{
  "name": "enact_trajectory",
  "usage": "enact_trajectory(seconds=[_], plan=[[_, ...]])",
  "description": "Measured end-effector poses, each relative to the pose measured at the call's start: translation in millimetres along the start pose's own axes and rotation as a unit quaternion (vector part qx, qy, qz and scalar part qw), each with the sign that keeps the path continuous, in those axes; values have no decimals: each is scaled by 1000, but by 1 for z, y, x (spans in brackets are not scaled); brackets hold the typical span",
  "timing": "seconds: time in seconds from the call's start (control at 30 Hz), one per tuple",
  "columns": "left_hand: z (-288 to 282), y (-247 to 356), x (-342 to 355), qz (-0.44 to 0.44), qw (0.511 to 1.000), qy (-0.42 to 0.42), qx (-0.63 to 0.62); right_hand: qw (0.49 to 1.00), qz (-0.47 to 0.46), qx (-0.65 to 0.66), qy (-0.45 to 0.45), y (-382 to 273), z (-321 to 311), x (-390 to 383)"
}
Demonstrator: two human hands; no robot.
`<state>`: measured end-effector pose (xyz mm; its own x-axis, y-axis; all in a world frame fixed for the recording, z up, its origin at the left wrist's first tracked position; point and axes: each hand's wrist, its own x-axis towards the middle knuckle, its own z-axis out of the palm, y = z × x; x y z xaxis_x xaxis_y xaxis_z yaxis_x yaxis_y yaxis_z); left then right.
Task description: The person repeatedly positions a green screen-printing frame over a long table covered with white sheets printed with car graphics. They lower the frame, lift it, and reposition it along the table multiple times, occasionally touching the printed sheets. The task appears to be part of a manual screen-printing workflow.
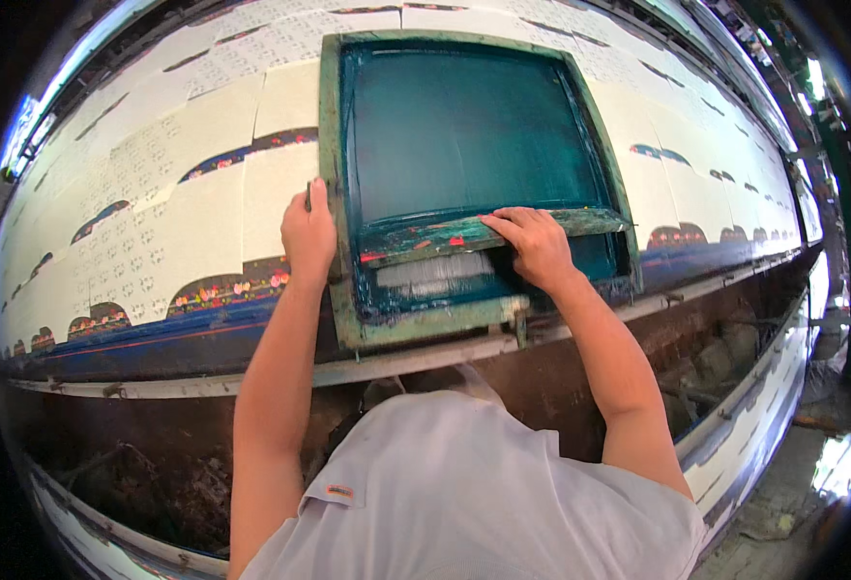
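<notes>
A green wooden screen-printing frame lies on the pale printed fabric, its mesh coated dark teal. Across the lower part of the mesh rests a squeegee, a long wooden bar stained green and red. My right hand grips that bar right of its middle, thumb and fingers over its top edge. Beside the frame's left rail, my left hand is closed, with a small dark piece showing at its fingers; what it is I cannot make out. Below the squeegee, a pale streaked patch shows on the mesh.
Fabric with dark arches, flowers and a blue border covers the long table on both sides. A pale rail runs along its near edge. Behind me stands another fabric-covered table; a dark trough-like gap lies between.
</notes>
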<state>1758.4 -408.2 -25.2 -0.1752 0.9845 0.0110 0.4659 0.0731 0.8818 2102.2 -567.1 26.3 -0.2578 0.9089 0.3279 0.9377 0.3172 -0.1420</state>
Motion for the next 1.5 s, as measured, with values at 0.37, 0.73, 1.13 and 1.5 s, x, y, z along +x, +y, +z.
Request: enact_trajectory(seconds=[0.37,0.73,1.13,1.5], plan=[[-5,-5,1,-10,999,37,22,999,-14,-30,25,139,65,191],[0,5,-5,-56,997,47,33,998,38,-38,-38,224,84,332],[0,20,-8,-75,994,53,59,998,46,-27,-33,248,77,358],[1,7,-6,-42,994,76,59,983,48,-48,-169,252,57,374]])
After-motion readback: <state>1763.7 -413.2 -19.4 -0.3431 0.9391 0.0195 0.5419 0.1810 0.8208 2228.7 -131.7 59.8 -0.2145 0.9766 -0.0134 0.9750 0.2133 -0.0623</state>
